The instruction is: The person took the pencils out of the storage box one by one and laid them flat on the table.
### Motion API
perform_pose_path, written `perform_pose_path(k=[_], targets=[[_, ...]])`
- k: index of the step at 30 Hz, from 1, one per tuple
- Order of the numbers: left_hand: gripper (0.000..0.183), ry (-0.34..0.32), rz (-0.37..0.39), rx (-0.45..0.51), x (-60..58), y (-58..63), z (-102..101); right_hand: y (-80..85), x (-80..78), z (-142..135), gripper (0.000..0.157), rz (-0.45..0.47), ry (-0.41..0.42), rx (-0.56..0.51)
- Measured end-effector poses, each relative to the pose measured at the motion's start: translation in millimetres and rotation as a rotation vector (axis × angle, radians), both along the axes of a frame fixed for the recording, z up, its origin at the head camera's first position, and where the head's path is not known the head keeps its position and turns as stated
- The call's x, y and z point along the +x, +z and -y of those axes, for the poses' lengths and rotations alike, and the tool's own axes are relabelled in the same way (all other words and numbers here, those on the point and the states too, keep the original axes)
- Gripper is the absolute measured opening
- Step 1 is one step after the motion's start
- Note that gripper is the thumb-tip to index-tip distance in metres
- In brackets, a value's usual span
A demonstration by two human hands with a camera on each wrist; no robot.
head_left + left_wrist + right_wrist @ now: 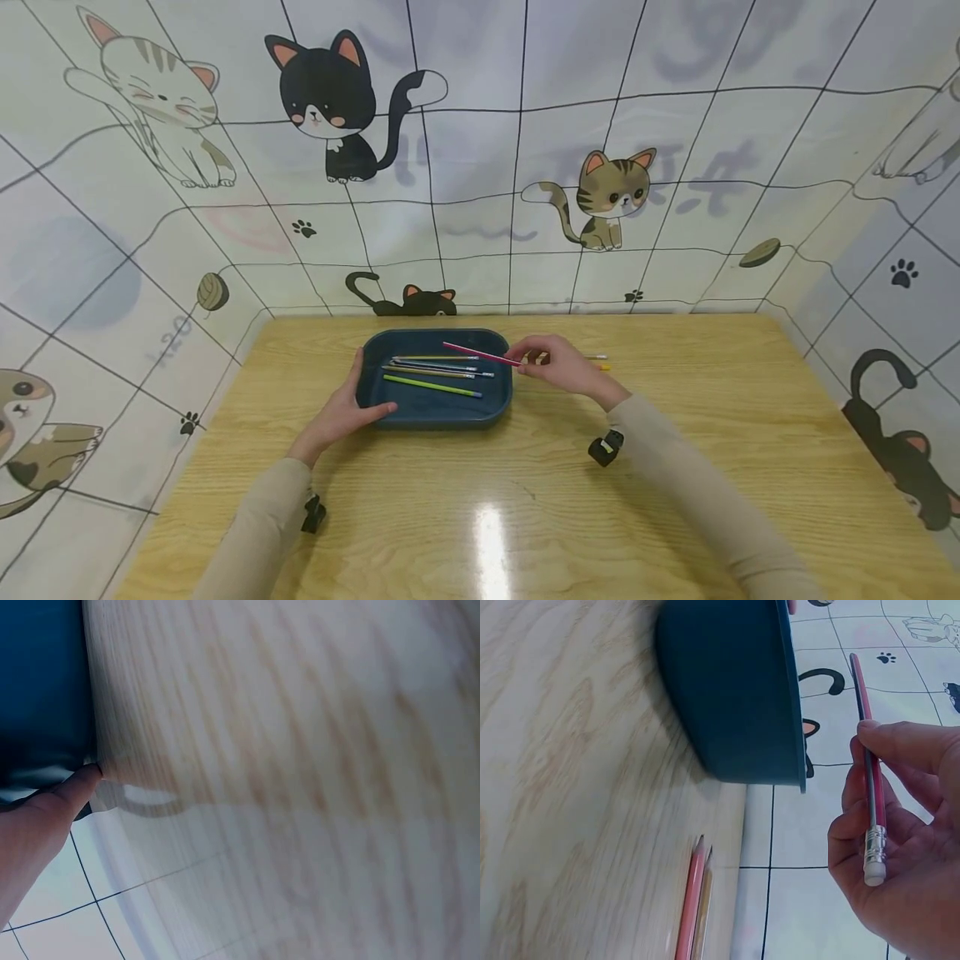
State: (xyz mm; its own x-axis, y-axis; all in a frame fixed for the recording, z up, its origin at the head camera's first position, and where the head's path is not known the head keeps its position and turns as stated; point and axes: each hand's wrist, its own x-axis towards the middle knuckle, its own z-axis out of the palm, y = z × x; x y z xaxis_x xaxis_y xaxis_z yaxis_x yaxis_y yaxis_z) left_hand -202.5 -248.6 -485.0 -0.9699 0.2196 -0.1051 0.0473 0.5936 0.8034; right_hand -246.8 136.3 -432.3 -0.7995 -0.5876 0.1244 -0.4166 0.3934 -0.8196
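A dark blue plastic bin stands at the back of the table with several pencils lying in it, a green pencil nearest the front. My left hand holds the bin's left end, its thumb at the front rim and its fingers along the left wall. Between thumb and fingers, my right hand pinches a red pencil with a white eraser. That pencil slants over the bin's right side in the head view, its eraser end towards the palm.
Beyond the right hand, a pink pencil and a yellowish pencil lie side by side on the wooden table, right of the bin. A cat-printed wall covering rises behind the table's back edge and along both sides.
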Motion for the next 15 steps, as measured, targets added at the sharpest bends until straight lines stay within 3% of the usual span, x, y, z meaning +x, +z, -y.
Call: perform_pose_path(k=[15], targets=[[0.117,0.000,0.016,0.006,0.9,1.1,1,-4.9,8.0,-33,0.024,0.006,0.006,0.037]])
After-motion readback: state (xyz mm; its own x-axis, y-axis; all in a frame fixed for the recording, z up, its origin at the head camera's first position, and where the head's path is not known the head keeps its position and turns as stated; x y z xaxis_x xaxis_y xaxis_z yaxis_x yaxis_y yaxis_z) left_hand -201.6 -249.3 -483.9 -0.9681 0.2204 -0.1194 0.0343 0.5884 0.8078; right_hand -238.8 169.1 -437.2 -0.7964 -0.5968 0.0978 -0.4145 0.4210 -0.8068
